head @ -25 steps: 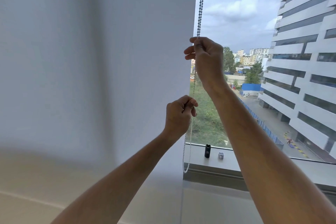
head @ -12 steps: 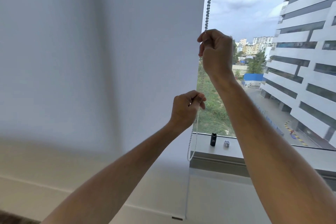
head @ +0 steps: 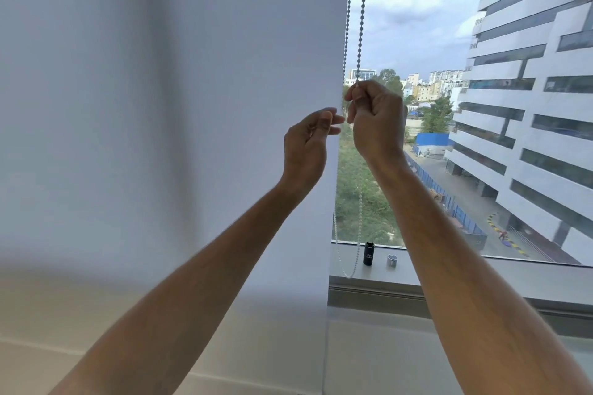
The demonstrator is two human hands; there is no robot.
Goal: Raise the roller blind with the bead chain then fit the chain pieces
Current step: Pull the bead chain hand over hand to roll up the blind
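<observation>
A white roller blind [head: 192,106] covers the left part of the window. Along its right edge hangs the bead chain [head: 362,9] in two strands, and its loop ends just above the sill. My right hand [head: 377,120] is shut on the right strand at about mid height. My left hand [head: 306,147] is just left of it, fingertips together where the left strand runs by the blind's edge; whether they pinch it is unclear. On the window sill [head: 449,276] stand a small black chain piece [head: 369,253] and a small pale chain piece [head: 392,260].
Bare window glass [head: 433,42] to the right of the blind shows a tall white building and a street below. Under the sill runs a grey frame rail [head: 369,297], with a pale wall beneath it.
My right hand has come down with the chain strand. My left hand left its lower grip and rose to just beside the right hand. The view shifted a little.
</observation>
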